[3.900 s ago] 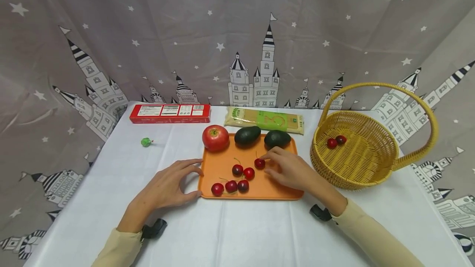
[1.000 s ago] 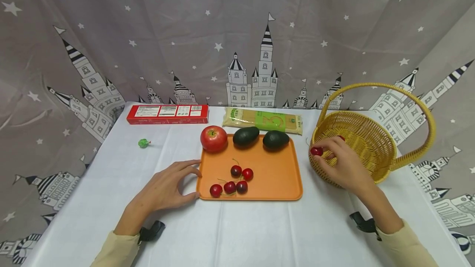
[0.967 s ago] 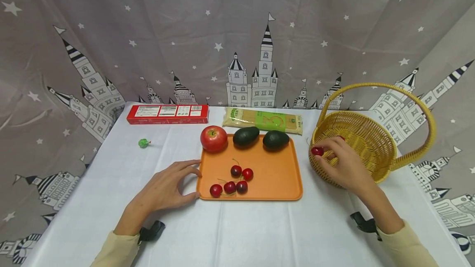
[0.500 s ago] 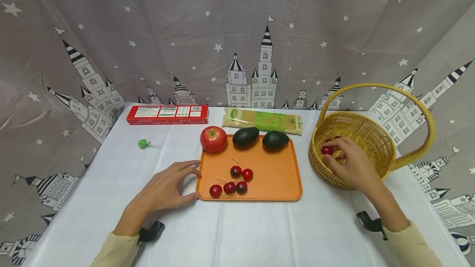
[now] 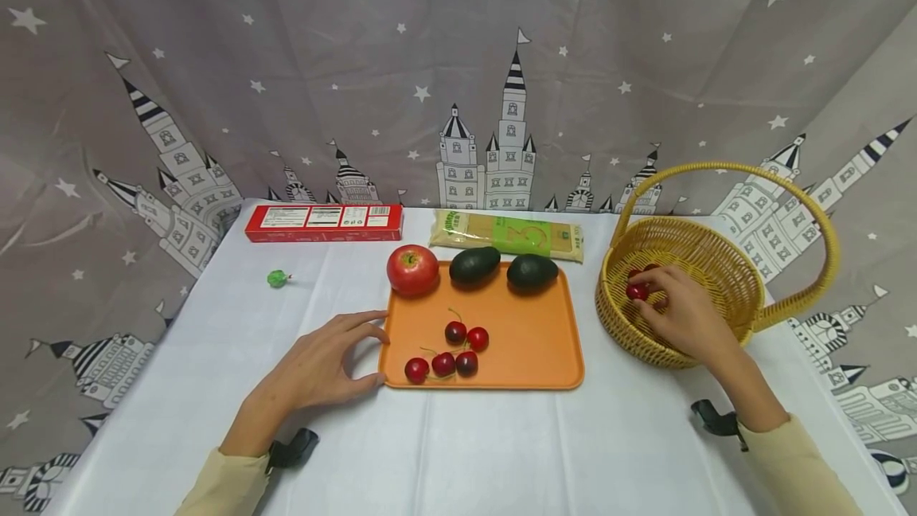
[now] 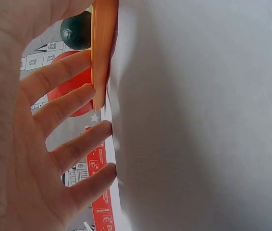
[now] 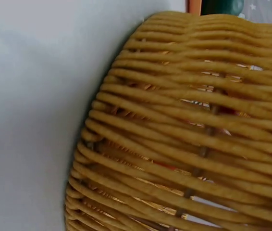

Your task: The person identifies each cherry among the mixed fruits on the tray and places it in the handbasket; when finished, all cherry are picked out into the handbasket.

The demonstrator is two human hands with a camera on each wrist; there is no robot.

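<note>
My right hand [image 5: 684, 313] reaches into the yellow wicker basket [image 5: 623, 333] and pinches a dark red cherry [image 5: 636, 291] between thumb and fingertips. Just behind it, more cherries in the basket are partly covered by the hand. In the right wrist view the basket wall [image 7: 184, 125] fills the picture and conceals the hand. My left hand [image 5: 315, 365] rests at the left rim of the orange tray [image 5: 530, 349], fingers spread and fingertips touching the edge. Several cherries [image 5: 444, 363], some with stems, lie on the tray's front left part.
A red apple [image 5: 412, 270] and two avocados, one left [image 5: 475, 267] and one right [image 5: 532, 272], sit along the tray's back edge. Behind are a red box [image 5: 324, 223] and a noodle packet [image 5: 509, 235]. A small green object [image 5: 278, 278] lies left. The basket's tall handle [image 5: 731, 167] arches upward.
My right hand took a cherry from the tray's right part, carried it over the basket's rim and lowered it inside. The left hand has stayed at the tray's edge.
</note>
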